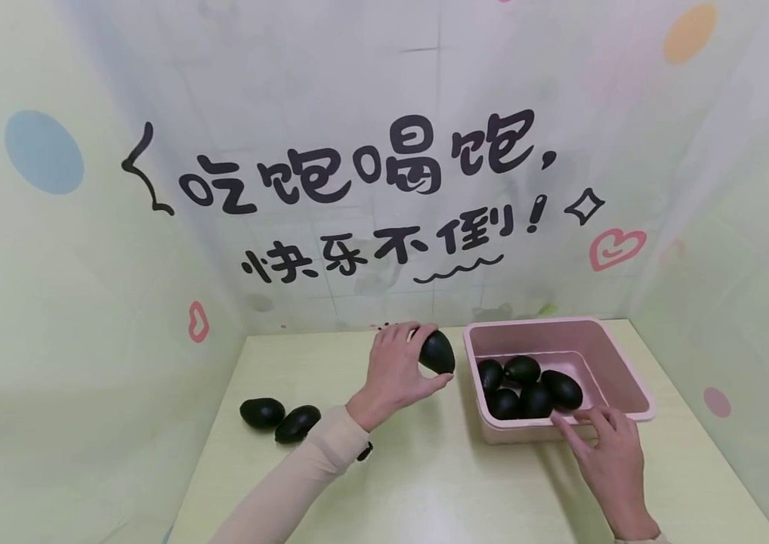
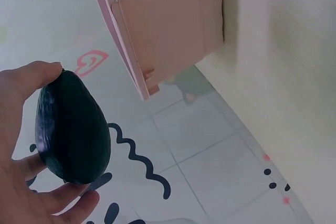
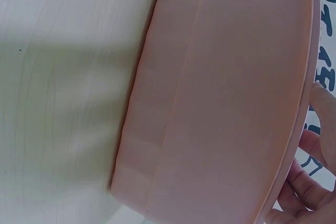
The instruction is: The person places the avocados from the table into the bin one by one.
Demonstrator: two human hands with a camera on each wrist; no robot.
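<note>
Back wall (image 1: 316,83) is being crossed by faint grid lines and filled with black lettering (image 1: 398,234) | left wall (image 1: 85,302) is being marked with a blue dot (image 1: 44,151) | right wall (image 1: 731,264) with a mauve dot (image 1: 718,402) | pale worktop (image 1: 425,483) is being enclosed on three sides | soft light is being reflected.

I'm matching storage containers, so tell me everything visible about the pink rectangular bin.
The pink, rectangular, plastic-looking bin is open-topped, with rounded corners, a protruding rim and smooth walls. It stands upright on the pale, wood-look table, toward the far edge. Five dark, oval, avocado-like fruits show inside, mostly left; some floor shows bare. The right hand touches its near rim.
</note>
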